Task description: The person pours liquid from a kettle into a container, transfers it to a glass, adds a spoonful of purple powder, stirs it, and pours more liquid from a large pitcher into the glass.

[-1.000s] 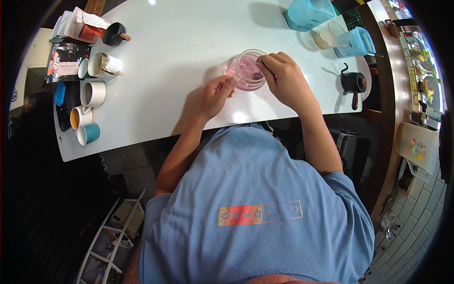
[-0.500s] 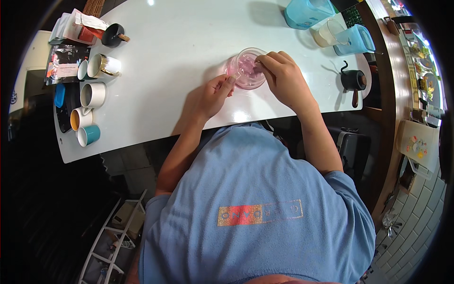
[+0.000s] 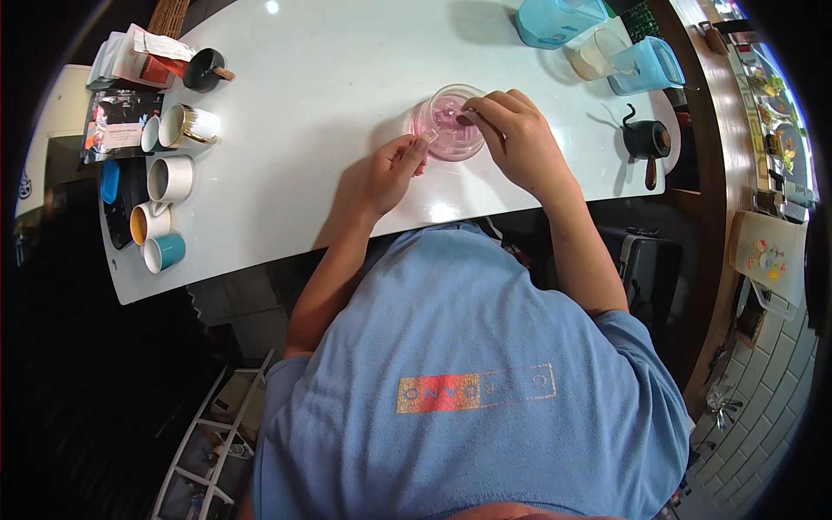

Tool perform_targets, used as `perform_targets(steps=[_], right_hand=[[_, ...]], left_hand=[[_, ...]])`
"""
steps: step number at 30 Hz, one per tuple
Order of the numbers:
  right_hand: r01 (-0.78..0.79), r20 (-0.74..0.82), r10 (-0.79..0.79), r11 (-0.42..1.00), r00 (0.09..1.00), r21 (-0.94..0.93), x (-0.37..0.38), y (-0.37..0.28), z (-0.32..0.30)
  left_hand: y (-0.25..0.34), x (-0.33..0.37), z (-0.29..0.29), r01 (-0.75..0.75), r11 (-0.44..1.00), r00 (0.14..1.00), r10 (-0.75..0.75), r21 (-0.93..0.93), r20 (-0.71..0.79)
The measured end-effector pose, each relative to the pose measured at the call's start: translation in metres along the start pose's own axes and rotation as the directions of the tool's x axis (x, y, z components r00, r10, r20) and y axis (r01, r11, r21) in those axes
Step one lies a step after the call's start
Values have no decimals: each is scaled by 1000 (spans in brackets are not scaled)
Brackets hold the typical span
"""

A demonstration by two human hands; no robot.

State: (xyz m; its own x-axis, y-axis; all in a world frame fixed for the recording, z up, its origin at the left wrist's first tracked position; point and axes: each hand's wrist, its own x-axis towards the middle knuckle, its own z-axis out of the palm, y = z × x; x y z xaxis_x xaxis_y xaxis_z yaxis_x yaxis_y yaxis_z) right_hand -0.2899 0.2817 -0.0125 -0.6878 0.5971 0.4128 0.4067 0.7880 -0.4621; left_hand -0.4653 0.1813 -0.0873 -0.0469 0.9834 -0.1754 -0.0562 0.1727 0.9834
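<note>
A round clear glass vessel [image 3: 451,153] with pink liquid [image 3: 444,115] in it stands on the white table in front of me. My left hand [image 3: 394,178] is at its near left side, with thumb and fingers closed on what looks like the vessel's handle. From the right, my right hand [image 3: 522,139] reaches over the rim. Its fingertips are pinched together above the pink liquid, and whatever they hold is hidden by the fingers.
At the left stand several mugs, among them a teal one [image 3: 165,253] and a white one [image 3: 171,179], plus a black bowl [image 3: 204,70] and packets [image 3: 123,120]. At the right are blue pitchers [image 3: 648,69], a clear jug [image 3: 598,56] and a black gooseneck kettle [image 3: 646,139].
My right hand's fingertips have shifted slightly over the vessel, and the pink liquid's surface looks different. My left hand keeps its hold. The whole view has tilted a little.
</note>
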Motion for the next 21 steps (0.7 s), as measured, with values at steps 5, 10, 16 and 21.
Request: perform_targets(steps=[5, 10, 16, 21], right_hand=[[82, -115, -80, 997, 990, 10, -5, -14, -15], [217, -446, -205, 976, 871, -24, -29, -16, -25], [280, -489, -263, 959, 831, -40, -54, -13, -10], [102, -764, 217, 933, 608, 346, -70, -8, -6]], left_hand=[[-11, 2, -3, -63, 997, 998, 64, -33, 20], [3, -2, 0, -52, 998, 998, 53, -30, 23], [-3, 0, -2, -57, 994, 998, 59, -88, 21], [-4, 0, 1, -80, 991, 996, 84, -106, 34]])
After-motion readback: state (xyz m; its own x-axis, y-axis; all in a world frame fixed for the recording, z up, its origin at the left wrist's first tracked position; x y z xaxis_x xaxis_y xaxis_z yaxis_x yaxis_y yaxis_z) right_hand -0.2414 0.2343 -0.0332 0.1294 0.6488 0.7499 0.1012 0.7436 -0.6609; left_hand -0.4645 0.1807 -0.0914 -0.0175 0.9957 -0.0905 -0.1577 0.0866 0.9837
